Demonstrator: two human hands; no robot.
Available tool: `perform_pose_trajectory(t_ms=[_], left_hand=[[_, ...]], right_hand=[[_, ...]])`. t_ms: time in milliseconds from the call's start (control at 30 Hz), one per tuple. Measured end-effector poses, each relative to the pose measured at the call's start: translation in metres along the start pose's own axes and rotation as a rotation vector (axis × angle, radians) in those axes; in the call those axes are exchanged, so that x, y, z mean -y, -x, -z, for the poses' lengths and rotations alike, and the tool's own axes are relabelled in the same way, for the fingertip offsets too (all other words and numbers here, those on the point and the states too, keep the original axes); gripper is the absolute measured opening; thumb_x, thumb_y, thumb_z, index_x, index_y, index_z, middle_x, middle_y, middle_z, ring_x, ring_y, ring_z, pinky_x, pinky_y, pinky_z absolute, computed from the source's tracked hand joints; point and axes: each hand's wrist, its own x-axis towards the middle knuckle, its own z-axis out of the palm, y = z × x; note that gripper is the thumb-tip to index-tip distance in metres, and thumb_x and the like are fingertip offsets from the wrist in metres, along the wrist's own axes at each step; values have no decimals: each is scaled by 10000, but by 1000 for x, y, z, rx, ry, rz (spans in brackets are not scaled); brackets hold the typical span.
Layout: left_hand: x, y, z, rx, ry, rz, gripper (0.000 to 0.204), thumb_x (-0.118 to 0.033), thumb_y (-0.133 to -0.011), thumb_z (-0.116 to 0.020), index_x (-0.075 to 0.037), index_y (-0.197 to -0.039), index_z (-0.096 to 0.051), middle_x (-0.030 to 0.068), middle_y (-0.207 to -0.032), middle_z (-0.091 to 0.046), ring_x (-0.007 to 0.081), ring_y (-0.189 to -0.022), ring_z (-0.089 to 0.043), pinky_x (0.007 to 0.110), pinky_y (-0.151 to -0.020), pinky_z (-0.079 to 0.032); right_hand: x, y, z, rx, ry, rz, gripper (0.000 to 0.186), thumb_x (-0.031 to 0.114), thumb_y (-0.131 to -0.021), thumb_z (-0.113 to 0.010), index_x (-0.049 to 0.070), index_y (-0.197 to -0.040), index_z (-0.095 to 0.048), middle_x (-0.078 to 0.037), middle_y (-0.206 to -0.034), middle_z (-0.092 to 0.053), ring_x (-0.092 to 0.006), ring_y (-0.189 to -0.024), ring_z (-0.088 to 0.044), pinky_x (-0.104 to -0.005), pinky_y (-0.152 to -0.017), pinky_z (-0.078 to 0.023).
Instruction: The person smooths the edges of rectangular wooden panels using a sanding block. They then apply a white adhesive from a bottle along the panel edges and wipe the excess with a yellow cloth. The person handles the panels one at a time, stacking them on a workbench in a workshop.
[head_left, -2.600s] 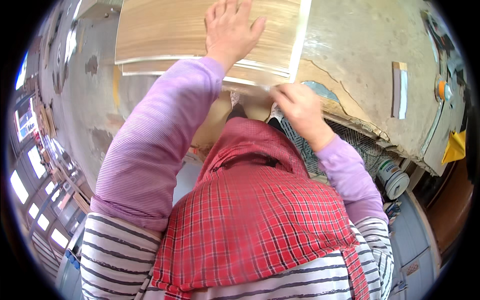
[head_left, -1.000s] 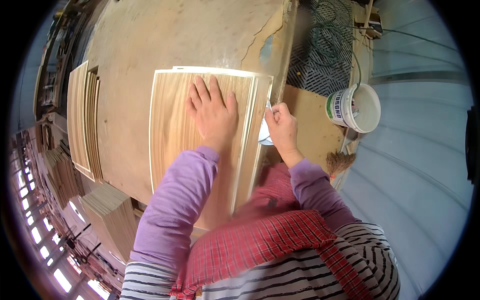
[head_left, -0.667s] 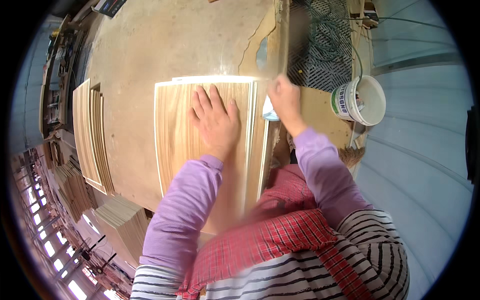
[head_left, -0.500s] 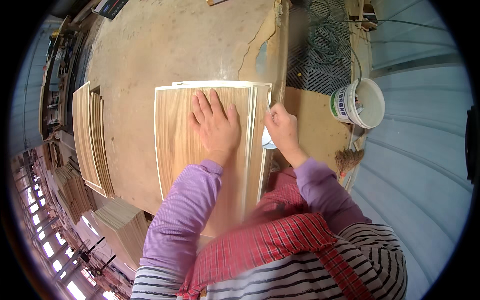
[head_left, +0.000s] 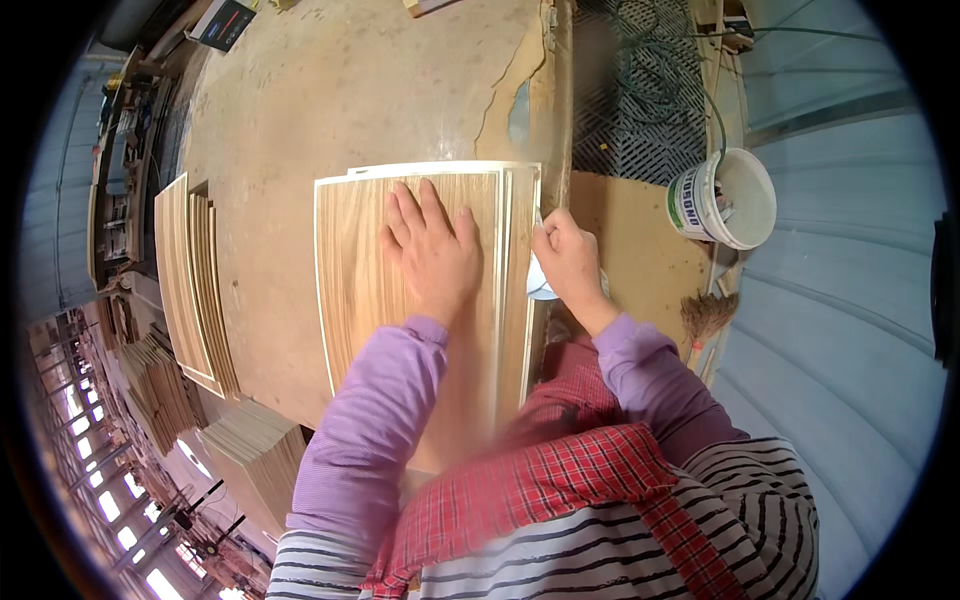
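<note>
A stack of wood-grain panels (head_left: 355, 260) with pale edges lies on a large worn workbench (head_left: 340, 90). My left hand (head_left: 432, 255) presses flat on the top panel, fingers spread. My right hand (head_left: 568, 262) is at the stack's right edge, closed around a small pale cloth or pad (head_left: 540, 285) held against the panel's side. Purple sleeves cover both forearms.
Another pile of similar panels (head_left: 190, 280) lies at the bench's left side, with more stacks (head_left: 255, 445) below it. A white bucket (head_left: 725, 198) stands on the floor to the right, beside a small broom (head_left: 705, 318) and a black mesh mat (head_left: 635, 90).
My right hand has slid along the panel's right edge, up and then back down. My left hand has stayed flat on the top panel. The view has shifted a little.
</note>
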Motion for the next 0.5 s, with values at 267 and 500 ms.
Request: perform_pose_trajectory(t_ms=[267,500], left_hand=[[0,0,0,-11,-11,-8,604,-387,-901,-431,-43,-1392,-359,218,-1470,-274,344,-1382,-196,523,-1094,-102],[-1,1,1,9,-86,-12,601,-414,-921,-403,-67,-1408,-339,189,-1485,-259,318,-1387,-190,491,-1093,-121]], right_hand=[[1,-29,-3,-42,-87,13,159,116,-853,-577,3,-767,-505,-174,-568,-527,-290,-486,-541,-366,-472,-414],[3,-71,1,-45,-28,41,101,115,-838,-554,42,-801,-496,-207,-659,-583,-402,-661,-602,-453,-548,-456]])
